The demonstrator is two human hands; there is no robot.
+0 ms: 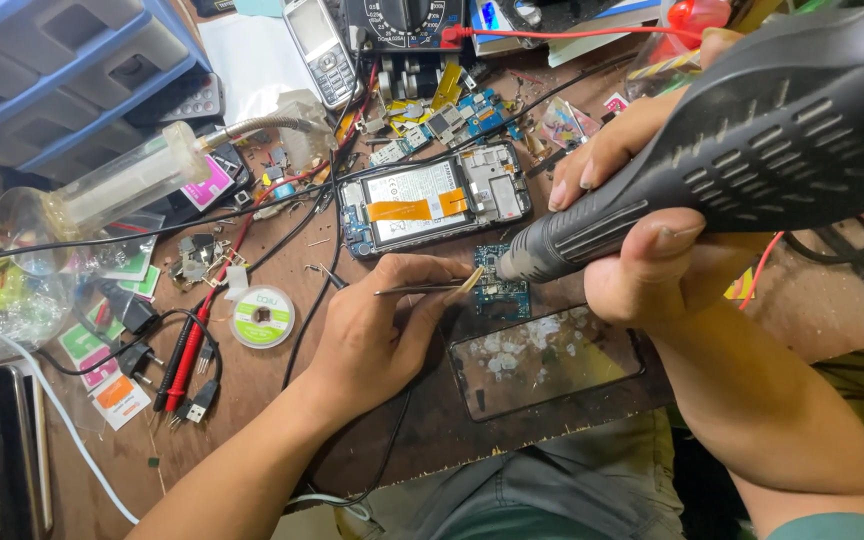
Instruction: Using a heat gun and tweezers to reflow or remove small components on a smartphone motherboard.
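A cluttered brown tabletop (252, 400) is seen from the head camera, strewn with cables, stickers and loose parts. Two hands are counted. The left hand (377, 335) is closed around one pair of tweezers (422, 290), whose tips are laid on one small blue circuit board (500, 285). The right hand (642, 220) is wrapped around one black hot-air gun (752, 140), its nozzle held just above the same board. One opened phone (437, 205) with an orange strip lies just beyond the board, and one cracked phone screen (542, 360) lies just in front of it. To the left, one solder wick spool (262, 317) and one pair of red and black probes (187, 355) are seen. One clear syringe-shaped tube (122, 185) crosses the upper left, below blue drawers (62, 70).
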